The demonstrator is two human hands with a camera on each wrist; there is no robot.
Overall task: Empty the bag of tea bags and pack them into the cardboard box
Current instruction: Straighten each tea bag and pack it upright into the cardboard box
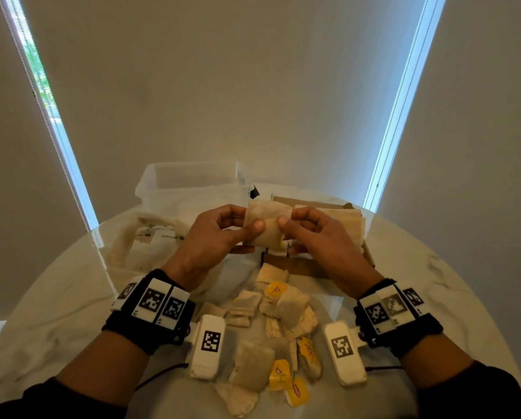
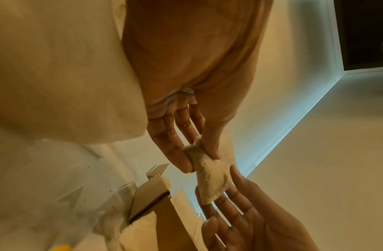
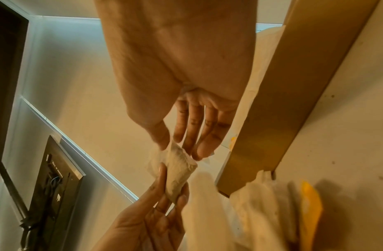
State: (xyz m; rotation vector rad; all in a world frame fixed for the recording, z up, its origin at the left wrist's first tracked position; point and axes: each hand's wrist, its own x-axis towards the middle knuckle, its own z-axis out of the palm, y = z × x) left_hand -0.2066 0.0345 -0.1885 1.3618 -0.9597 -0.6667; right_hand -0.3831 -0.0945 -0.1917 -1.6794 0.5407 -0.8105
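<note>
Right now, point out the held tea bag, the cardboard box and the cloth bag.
held tea bag [image 1: 268,225], head view, paper face between the thumbs.
cardboard box [image 1: 309,269], head view, near flap.
cloth bag [image 1: 138,237], head view, crumpled front.

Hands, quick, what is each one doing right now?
Left hand: pinching the left edge of the beige paper tea bag.
Right hand: pinching the same tea bag's right edge.

You hold a tea bag [image 1: 268,226] of thin, matt, crinkled paper; the box [image 1: 310,269] is matt brown cardboard, the tub [image 1: 192,189] clear glossy plastic.

dim warm light, fisheye edges, wrist cams blurry
</note>
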